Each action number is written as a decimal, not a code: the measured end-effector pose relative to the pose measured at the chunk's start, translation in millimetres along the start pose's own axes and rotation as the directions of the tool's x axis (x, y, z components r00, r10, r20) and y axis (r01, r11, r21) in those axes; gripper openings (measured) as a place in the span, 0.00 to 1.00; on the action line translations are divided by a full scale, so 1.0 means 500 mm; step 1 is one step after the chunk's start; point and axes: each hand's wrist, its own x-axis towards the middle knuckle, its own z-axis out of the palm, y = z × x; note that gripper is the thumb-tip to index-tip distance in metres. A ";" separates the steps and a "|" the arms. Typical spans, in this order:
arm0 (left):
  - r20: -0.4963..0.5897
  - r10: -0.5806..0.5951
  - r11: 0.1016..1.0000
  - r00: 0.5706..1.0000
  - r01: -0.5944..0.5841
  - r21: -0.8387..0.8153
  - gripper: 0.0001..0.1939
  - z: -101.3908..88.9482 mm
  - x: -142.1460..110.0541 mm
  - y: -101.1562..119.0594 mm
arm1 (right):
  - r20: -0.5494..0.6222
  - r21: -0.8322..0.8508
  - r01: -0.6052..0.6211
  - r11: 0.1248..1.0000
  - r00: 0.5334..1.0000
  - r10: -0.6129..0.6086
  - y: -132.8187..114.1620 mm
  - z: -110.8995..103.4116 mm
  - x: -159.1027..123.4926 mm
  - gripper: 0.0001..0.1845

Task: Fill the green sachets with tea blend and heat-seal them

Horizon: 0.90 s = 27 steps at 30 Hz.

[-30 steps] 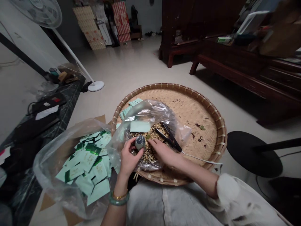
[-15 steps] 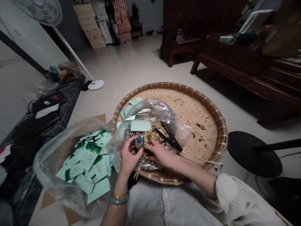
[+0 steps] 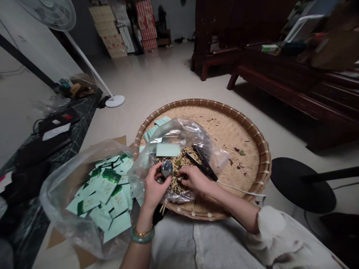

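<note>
My left hand (image 3: 153, 188) is closed around an opened sachet (image 3: 167, 169), its silvery inside facing up. Just right of it, my right hand (image 3: 195, 179) hovers low over a loose dry mix of pale and dark bits (image 3: 176, 185), fingers pinched together; what they hold, if anything, is too small to make out. The mix lies in a clear plastic bag (image 3: 175, 129) on a round woven bamboo tray (image 3: 232, 129). A pale green sachet (image 3: 168, 150) rests on the mix, beside a black hair straightener (image 3: 206, 164) with a white cord.
Left of the tray, a large clear bag (image 3: 60, 183) holds many green sachets (image 3: 103, 198). More sachets (image 3: 151, 132) lie at the tray's left rim. A white fan's base (image 3: 114, 101) stands beyond, a round black base (image 3: 303, 185) at right, dark wooden furniture (image 3: 280, 80) behind.
My right hand reached left to the sachet's edge, then drew back right over the mix with fingers pinched. My left hand and the sachet stayed nearly in place.
</note>
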 end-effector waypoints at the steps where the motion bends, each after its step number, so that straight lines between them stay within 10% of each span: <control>1: 0.002 0.012 1.000 1.000 -0.012 0.016 0.22 0.000 0.000 0.000 | -0.031 0.045 -0.011 0.999 0.999 0.013 0.006 -0.007 0.000 0.15; 12: 0.079 0.251 0.939 0.965 -0.262 0.223 0.22 0.019 0.003 0.038 | -0.152 0.489 0.010 0.872 0.986 0.074 -0.019 -0.127 -0.029 0.14; 27: 0.076 0.280 0.934 0.957 -0.289 0.208 0.22 0.046 0.004 0.045 | -0.093 -0.175 0.205 0.963 0.970 -0.223 -0.134 -0.149 -0.020 0.17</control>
